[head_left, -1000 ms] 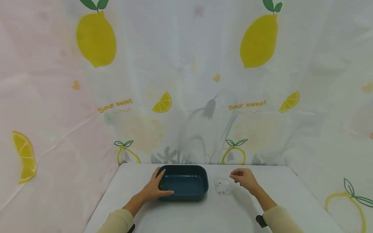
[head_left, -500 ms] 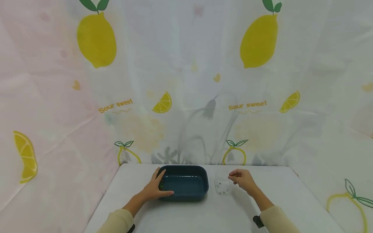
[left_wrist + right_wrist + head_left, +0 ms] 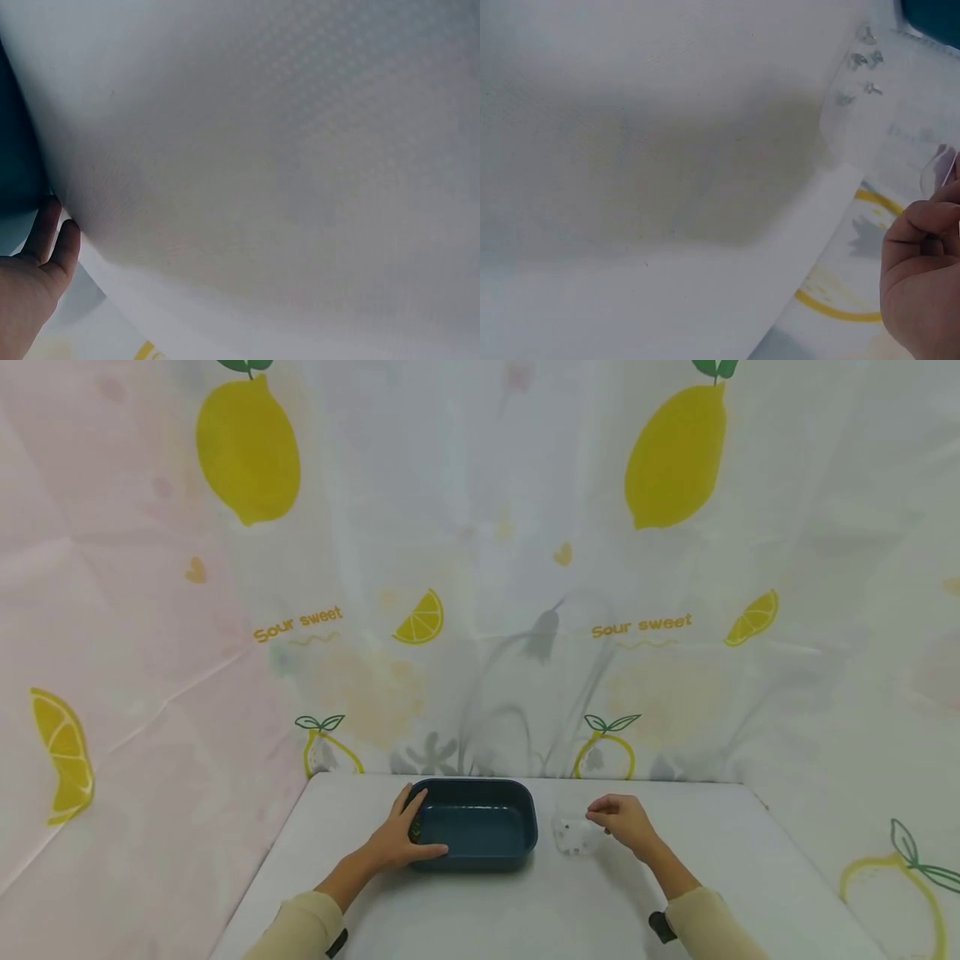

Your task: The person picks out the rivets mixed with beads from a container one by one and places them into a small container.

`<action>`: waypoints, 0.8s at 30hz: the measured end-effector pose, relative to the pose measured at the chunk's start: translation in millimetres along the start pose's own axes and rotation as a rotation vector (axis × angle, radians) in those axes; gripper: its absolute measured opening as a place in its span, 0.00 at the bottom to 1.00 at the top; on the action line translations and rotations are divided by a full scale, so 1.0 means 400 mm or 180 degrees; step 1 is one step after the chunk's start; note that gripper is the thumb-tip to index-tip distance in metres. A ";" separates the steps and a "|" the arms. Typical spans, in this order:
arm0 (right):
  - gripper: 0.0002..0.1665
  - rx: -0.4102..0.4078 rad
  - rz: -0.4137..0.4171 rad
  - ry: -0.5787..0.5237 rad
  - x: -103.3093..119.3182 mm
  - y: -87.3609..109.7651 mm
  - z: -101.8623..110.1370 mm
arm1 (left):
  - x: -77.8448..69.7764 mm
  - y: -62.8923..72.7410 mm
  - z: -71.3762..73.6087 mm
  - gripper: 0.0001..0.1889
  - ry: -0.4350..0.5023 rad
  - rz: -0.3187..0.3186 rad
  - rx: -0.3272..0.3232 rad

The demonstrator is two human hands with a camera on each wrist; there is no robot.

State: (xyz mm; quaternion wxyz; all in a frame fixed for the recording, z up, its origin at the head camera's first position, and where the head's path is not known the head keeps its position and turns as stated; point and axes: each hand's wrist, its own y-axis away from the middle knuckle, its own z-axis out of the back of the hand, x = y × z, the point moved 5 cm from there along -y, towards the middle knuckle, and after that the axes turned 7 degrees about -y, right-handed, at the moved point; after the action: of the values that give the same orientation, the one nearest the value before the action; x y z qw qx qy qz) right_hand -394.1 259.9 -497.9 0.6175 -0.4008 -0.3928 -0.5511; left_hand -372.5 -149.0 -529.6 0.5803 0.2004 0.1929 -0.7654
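My left hand (image 3: 392, 842) grips the left end of a dark blue rectangular dish (image 3: 480, 863), thumb along the front rim and fingers at the back left corner. Small green bits (image 3: 415, 831) show inside the dish beside that hand. Two spread fingers (image 3: 66, 247) appear by the dish's edge in the left wrist view. To the dish's right lies a clear plastic packet (image 3: 573, 837) with several small metal screws (image 3: 870, 60) in it. My right hand (image 3: 630, 820) pinches a thin, curved edge of clear plastic (image 3: 936, 171) at the packet's right side.
Both things stand on a white table (image 3: 495, 918), toward its back edge. Right behind the table hangs a lemon-print cloth (image 3: 480, 693), which also closes off the left and right sides. Dark wrist straps (image 3: 662, 927) sit at the cream sleeves.
The right hand has shifted slightly left, closer over the clear packet. The left hand keeps its grip on the dish. The head view has tilted a little.
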 end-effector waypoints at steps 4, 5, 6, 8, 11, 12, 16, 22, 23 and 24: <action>0.08 0.0022 -0.0011 0.0014 -0.003 -0.004 0.002 | 0.000 -0.001 -0.004 0.59 -0.0027 -0.0014 -0.0006; 0.08 0.0032 -0.0014 0.0012 -0.004 -0.005 0.002 | 0.001 -0.002 -0.004 0.59 -0.0012 -0.0012 -0.0010; 0.08 0.0041 -0.0017 0.0014 -0.004 -0.006 0.001 | 0.000 -0.002 -0.003 0.59 0.0001 -0.0013 -0.0017; 0.08 0.0046 -0.0011 0.0040 -0.006 -0.009 0.001 | 0.000 -0.002 0.000 0.59 -0.0004 -0.0003 -0.0009; 0.06 0.0044 0.0013 0.0068 -0.004 -0.010 -0.001 | 0.002 0.000 0.003 0.60 -0.0025 -0.0007 -0.0012; 0.06 0.0053 0.0031 0.0086 -0.004 -0.011 -0.002 | 0.003 0.001 0.004 0.60 -0.0038 -0.0012 -0.0022; 0.05 0.0063 0.0026 0.0102 -0.002 -0.012 -0.007 | 0.008 0.003 0.004 0.61 -0.0070 0.0010 -0.0029; 0.05 0.0083 -0.0056 0.0176 -0.004 -0.011 -0.007 | 0.009 -0.002 0.004 0.63 0.0001 -0.0025 0.0092; 0.05 0.0087 -0.0059 0.0203 -0.003 -0.011 -0.007 | 0.009 -0.004 0.007 0.63 0.0006 -0.0049 0.0131; 0.05 0.0093 -0.0060 0.0228 0.000 -0.011 -0.006 | 0.008 -0.007 0.011 0.64 0.0021 -0.0083 0.0171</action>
State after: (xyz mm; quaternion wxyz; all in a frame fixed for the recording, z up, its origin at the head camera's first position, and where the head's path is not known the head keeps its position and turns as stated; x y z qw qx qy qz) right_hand -398.4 257.4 -498.6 0.6317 -0.3681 -0.3822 -0.5651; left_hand -376.3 -153.2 -527.6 0.5641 0.2159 0.1767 -0.7772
